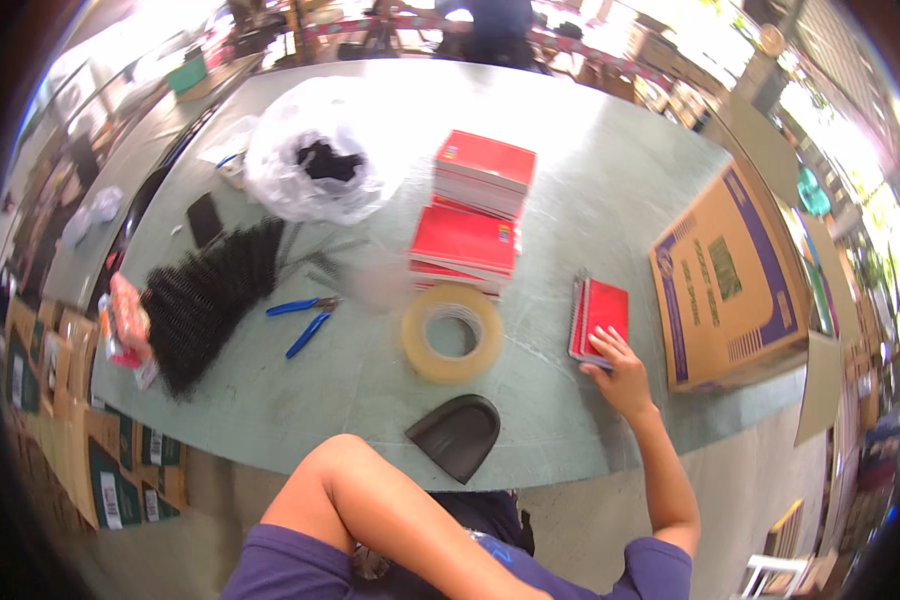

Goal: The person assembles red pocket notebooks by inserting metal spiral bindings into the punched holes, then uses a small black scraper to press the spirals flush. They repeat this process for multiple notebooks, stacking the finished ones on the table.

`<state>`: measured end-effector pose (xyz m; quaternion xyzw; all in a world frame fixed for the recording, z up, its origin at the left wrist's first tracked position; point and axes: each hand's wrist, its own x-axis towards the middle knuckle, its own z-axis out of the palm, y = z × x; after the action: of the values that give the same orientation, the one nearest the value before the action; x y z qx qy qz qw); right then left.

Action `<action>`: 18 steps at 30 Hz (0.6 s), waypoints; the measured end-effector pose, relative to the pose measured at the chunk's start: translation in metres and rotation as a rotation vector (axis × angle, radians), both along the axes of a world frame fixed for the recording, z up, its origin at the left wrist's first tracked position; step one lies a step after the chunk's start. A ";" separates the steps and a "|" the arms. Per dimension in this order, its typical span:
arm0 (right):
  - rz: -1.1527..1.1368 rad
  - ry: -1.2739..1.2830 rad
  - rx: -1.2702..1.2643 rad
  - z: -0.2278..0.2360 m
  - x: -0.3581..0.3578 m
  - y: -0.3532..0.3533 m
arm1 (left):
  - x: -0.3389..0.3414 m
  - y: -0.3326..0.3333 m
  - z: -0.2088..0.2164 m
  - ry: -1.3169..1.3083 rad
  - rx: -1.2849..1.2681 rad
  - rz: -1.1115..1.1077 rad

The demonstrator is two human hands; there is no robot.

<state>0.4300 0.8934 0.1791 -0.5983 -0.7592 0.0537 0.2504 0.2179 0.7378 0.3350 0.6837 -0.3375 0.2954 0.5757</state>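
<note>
the right hand [620,380] was at the small pile of red spiral notebooks [605,305], right of centre in the frame; its fingers lay over the lower part of the top cover and its thumb sat by the near edge; whether they were pinching the pile or merely resting on it, i could not tell; the left hand was out of view, with only the left forearm [430,510] crossing the lower middle of the frame, so its grip could not be told either; the notebooks looked light and fairly stiff, with smooth covers that might let loose copies slide over one another; the spiral binding along the left edge seemed the part most easily bent, so the better hold was probably at the coil-free right or near edge, thumb and fingers squeezing the whole pile; as for markings, the stacked red notebooks [463,240] at upper centre bore a small multicoloured patch near a cover corner, too small to read; the cardboard box [705,345] at right carried purple bands, a greenish square and large lettering; the cartons [95,450] at lower left showed dark green panels with pale labels.
</note>
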 end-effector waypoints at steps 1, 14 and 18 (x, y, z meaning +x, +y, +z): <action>0.037 0.003 -0.074 0.009 0.009 0.003 | 0.011 -0.024 -0.017 -0.052 -0.040 0.002; 1.135 0.361 0.188 0.181 -0.212 -0.036 | -0.117 0.125 -0.053 0.877 0.128 0.091; 1.606 0.877 0.246 0.166 -0.316 -0.116 | -0.202 0.196 -0.118 1.088 0.372 1.232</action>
<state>0.1135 0.7769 0.3451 0.2126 -0.7840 0.3521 0.4650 0.0155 0.9337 0.2172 0.8763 0.3772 0.1258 0.2719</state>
